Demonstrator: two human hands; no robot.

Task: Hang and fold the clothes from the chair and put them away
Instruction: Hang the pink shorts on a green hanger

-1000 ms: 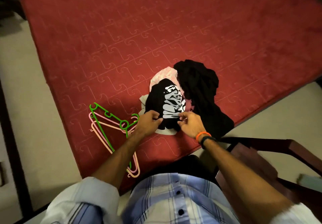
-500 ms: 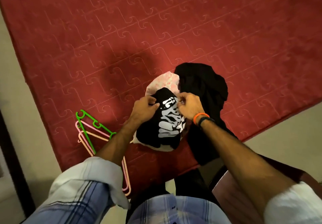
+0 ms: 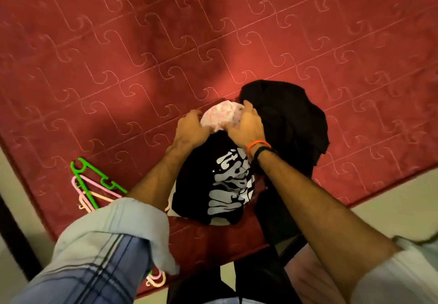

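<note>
Reaching to the far end of the clothes pile, both hands are now placed on the pink-patterned garment (image 3: 221,116): the left hand (image 3: 190,129) is curled over its left edge and the right hand (image 3: 246,126) is cupped over its right side, fingers bent around the cloth. Half a second ago both hands were pinching the black printed T-shirt (image 3: 222,185), which now lies released beneath the forearms (print uppermost). A plain black garment (image 3: 289,119) is heaped just beside the right hand and trails over the edge of the red quilted mattress (image 3: 142,55). Plastic hangers (image 3: 94,185) lie near the left forearm, partly hidden by the rolled sleeve (image 3: 113,237). Orange and black wristbands (image 3: 259,147) are worn on the right wrist.
</note>
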